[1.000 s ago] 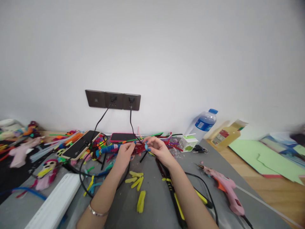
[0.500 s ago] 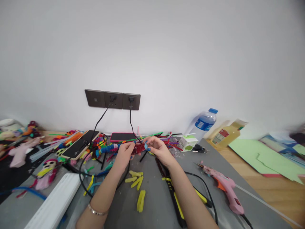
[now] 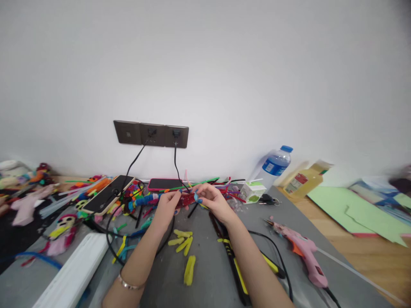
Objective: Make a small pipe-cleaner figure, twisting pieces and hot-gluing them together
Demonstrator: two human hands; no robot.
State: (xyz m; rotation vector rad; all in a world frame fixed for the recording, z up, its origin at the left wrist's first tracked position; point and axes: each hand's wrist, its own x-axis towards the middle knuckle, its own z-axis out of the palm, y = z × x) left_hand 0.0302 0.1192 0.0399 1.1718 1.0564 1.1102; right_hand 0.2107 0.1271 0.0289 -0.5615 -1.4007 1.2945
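Both of my hands meet above the grey tabletop (image 3: 212,273) and pinch a small red fuzzy pipe-cleaner piece (image 3: 188,199). My left hand (image 3: 167,208) grips its left end with curled fingers. On the right end, my right hand (image 3: 213,201) is closed with the fingertips together. A black stem hangs down from the piece. Several bent yellow pipe-cleaner pieces (image 3: 184,245) lie on the table just below my hands.
A pink glue gun (image 3: 305,252) lies to the right, a black and yellow tool (image 3: 236,265) under my right forearm. Two phones (image 3: 165,184) charge from wall sockets (image 3: 150,134). Pipe-cleaner clutter and figures (image 3: 64,226) cover the left; a water bottle (image 3: 272,166) stands at the back right.
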